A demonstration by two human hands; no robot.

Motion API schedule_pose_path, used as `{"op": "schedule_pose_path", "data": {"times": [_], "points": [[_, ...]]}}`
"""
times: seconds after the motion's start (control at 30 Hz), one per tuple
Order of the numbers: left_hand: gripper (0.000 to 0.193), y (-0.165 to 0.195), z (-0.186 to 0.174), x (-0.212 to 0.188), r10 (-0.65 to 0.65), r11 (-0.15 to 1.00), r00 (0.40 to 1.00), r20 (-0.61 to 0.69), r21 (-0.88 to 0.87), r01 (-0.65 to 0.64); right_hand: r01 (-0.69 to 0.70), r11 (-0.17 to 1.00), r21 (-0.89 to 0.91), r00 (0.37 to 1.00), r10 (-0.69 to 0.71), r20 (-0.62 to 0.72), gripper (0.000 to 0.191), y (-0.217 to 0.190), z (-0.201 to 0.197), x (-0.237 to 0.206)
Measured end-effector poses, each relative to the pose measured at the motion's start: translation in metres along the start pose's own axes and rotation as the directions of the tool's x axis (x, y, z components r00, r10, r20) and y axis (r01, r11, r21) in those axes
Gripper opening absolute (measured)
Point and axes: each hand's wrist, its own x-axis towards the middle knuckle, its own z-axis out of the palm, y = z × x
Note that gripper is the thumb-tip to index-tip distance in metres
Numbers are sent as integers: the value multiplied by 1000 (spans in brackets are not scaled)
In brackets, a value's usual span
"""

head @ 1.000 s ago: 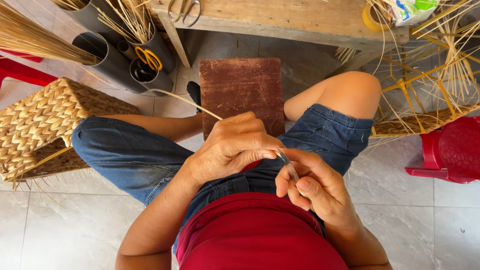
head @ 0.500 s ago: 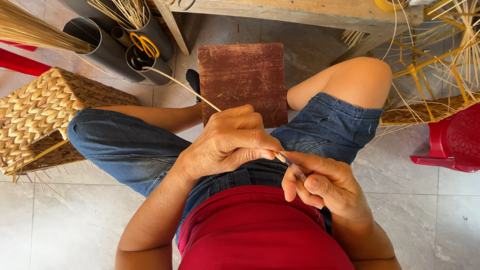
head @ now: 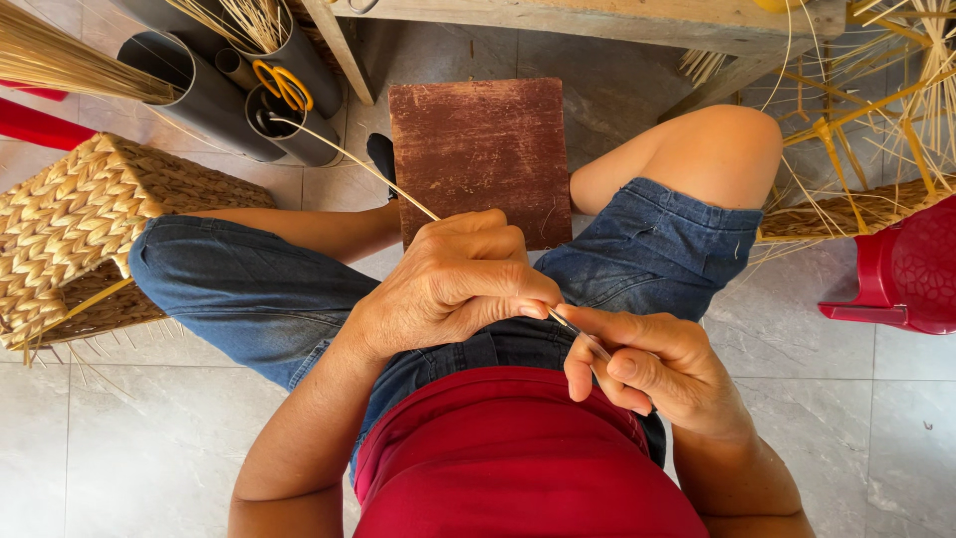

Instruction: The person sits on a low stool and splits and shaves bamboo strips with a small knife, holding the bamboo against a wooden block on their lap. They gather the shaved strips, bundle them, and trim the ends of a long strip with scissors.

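My left hand point(head: 448, 284) is closed around a thin pale reed strip point(head: 349, 159) that runs up and left from the fist toward the grey tubes. My right hand point(head: 647, 364) sits just right of it, fingers pinched on a small dark-handled blade point(head: 583, 334) whose tip meets the strip at my left fingertips. Both hands hover over my lap, above denim shorts and a red shirt. How much of the strip lies inside the left fist is hidden.
A brown wooden block point(head: 478, 149) stands on the tiled floor between my knees. A woven basket point(head: 80, 229) lies at left. Grey tubes point(head: 219, 90) hold reeds and yellow-handled scissors point(head: 284, 85). A wooden bench point(head: 597, 20) is at the top, a red plastic stool point(head: 911, 269) at right.
The view has shifted slightly, so the hands sit a little lower and to the right. Both hands keep the same grip on the strip and blade.
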Motion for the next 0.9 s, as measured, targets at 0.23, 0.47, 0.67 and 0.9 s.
{"op": "schedule_pose_path", "data": {"times": [0.23, 0.47, 0.67, 0.9], "points": [[14, 2, 1, 1, 3, 1000, 1000, 9, 15, -3, -6, 999, 40, 1000, 6, 8, 44, 3, -4, -2], [14, 7, 1, 1, 28, 998, 1000, 9, 47, -29, -12, 989, 145, 1000, 16, -23, 44, 4, 1, -7], [13, 6, 1, 3, 51, 998, 998, 22, 20, -51, -60, 966, 250, 998, 63, -4, 44, 4, 0, -8], [12, 4, 0, 4, 55, 999, 998, 28, 0, -55, -74, 970, 231, 997, 71, 18, 44, 5, -3, -8]]}}
